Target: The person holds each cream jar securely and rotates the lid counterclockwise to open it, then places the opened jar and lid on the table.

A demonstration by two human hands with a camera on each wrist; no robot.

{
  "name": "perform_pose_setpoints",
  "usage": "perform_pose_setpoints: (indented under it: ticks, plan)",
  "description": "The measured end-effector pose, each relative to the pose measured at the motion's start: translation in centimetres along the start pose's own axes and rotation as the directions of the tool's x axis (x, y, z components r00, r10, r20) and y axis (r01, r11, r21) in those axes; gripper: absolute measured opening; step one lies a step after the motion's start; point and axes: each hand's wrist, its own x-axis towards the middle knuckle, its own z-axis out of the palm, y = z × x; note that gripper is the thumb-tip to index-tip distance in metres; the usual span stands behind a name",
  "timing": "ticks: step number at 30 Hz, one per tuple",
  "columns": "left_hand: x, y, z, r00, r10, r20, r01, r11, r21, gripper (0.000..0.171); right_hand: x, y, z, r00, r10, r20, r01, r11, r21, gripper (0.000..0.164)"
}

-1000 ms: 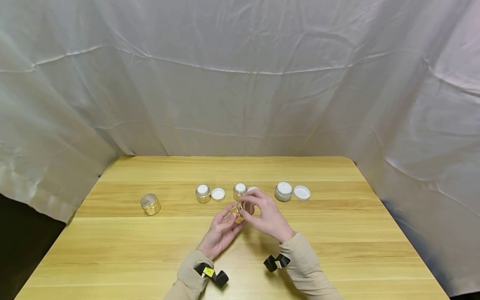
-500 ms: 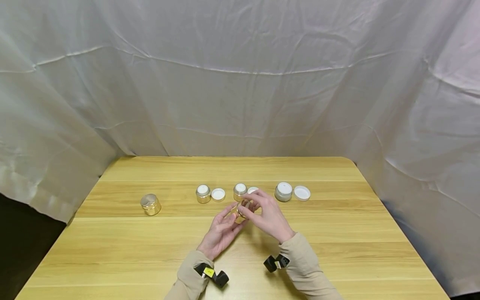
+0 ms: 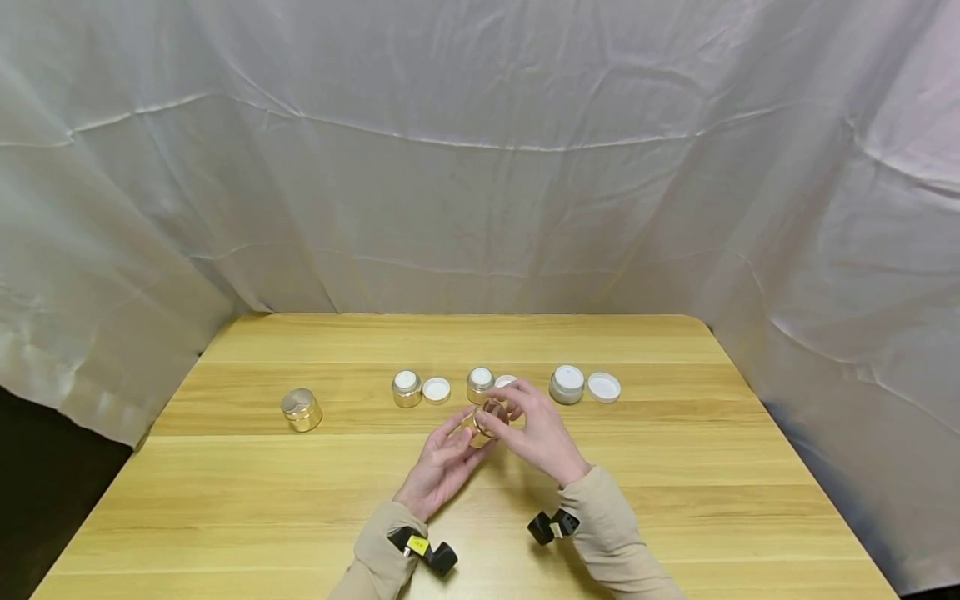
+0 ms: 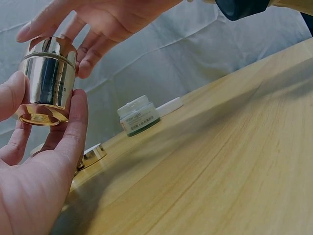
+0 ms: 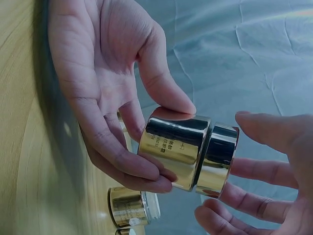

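My left hand point(image 3: 442, 468) grips the body of a shiny gold cosmetic jar point(image 5: 173, 142), held tilted above the table. The jar's gold lid point(image 5: 219, 154) sits on the body with a narrow dark seam between them. My right hand point(image 3: 538, 433) holds the lid from the other side, thumb and fingers curved round its rim. In the left wrist view, the left fingers support the jar body point(image 4: 48, 83) from below, while the right hand point(image 4: 105, 24) reaches over the lid point(image 4: 51, 46). Dark printing shows on the jar's side.
Behind my hands stand two uncovered gold jars point(image 3: 407, 389) point(image 3: 480, 383) and a frosted jar point(image 3: 567, 383), each showing a white top. White-faced lids point(image 3: 436, 389) point(image 3: 506, 381) point(image 3: 604, 386) lie beside them. One covered gold jar point(image 3: 302, 410) stands at left. A grey curtain point(image 3: 480, 208) surrounds the table.
My right fingers have shifted slightly round the lid. The left hand keeps its grip on the jar in nearly the same place. The jars on the table have not moved.
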Motion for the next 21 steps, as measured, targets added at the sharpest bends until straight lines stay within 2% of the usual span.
perform_pose_setpoints:
  ticks: [5, 14, 21]
  plan:
    - [-0.01, -0.04, -0.08, 1.0, 0.002, 0.004, -0.002, 1.0, 0.002, 0.032, -0.02, -0.06, -0.01, 1.0, 0.007, 0.001, -0.007, 1.0, 0.004, 0.03]
    - [0.03, 0.0, -0.14, 0.999, 0.024, 0.022, -0.024, 0.999, -0.025, 0.032, -0.05, -0.07, -0.16, 0.995, -0.076, 0.066, 0.075, 0.997, 0.026, 0.033]
    - [-0.04, -0.02, -0.17, 1.0, 0.013, 0.006, -0.013, 1.0, 0.002, 0.031, -0.08, -0.17, -0.09, 0.999, -0.016, 0.043, 0.014, 0.999, 0.045, 0.032]
